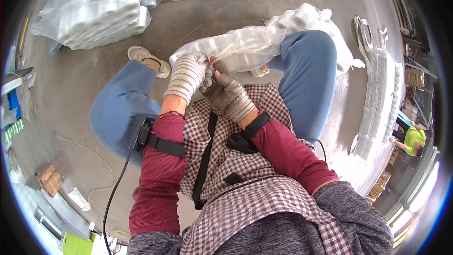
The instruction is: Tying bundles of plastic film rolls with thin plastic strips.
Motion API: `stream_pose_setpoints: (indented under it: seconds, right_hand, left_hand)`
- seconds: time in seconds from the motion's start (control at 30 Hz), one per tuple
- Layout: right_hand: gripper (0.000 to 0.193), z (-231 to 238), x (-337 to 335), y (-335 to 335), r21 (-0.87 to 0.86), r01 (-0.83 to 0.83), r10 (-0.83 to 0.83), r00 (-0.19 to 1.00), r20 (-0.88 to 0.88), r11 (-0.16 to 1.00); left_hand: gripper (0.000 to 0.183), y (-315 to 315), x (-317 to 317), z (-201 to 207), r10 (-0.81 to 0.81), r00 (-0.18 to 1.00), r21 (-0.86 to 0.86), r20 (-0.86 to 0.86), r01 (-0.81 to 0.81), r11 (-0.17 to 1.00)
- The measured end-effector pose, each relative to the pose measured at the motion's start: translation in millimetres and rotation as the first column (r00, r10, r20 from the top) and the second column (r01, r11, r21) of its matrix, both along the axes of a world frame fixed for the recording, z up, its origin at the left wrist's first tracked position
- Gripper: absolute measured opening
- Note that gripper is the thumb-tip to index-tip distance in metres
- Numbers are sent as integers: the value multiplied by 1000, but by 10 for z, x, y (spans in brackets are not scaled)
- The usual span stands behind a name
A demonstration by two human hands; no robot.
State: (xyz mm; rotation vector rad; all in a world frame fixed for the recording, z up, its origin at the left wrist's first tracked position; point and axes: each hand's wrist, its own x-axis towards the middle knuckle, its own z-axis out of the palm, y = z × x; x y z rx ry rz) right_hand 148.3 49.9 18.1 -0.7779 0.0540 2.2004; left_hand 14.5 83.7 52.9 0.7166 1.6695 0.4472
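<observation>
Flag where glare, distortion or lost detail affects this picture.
In the head view, glare washes out the floor at right; in the head view, pale highlights blur detail on the clear plastic bag; near the head view's right rim, fisheye distortion tips the co-worker sideways; in the head view, what lies between the left hand and right hand is unclear.

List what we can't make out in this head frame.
Head view, all:
- Whether the left hand pinches the plastic bag: curled fingers hide the contact.
- Right hand's hold: its palm is turned away.
- Part of the right shoe: behind the bag.
- Far person's grip: too small.
</observation>
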Motion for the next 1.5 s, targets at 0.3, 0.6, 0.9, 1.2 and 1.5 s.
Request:
stream_pose_setpoints:
  seconds: [0.3,0.6,0.9,1.2,1.5]
  right_hand:
    - [26,-202,-98,383,63,-801,-180,-56,982,595]
    - [24,355,35,272,-2,-601,411,545,731,799]
    - [21,336,14,192,71,-745,362,403,841,664]
    - [21,443,50,840,99,-992,-638,23,770,83]
    - [12,-123,-209,875,28,-998,-843,67,534,-62]
  left_hand:
    - [20,-196,35,-339,-62,792,514,-608,451,730]
    - [36,-4,-184,-262,-189,982,173,11,184,968]
    - [43,-30,-400,-397,-50,902,-50,428,79,996]
    - [32,-222,-74,-304,46,880,583,-472,273,765]
    - [21,-178,19,-746,312,780,726,-543,249,641]
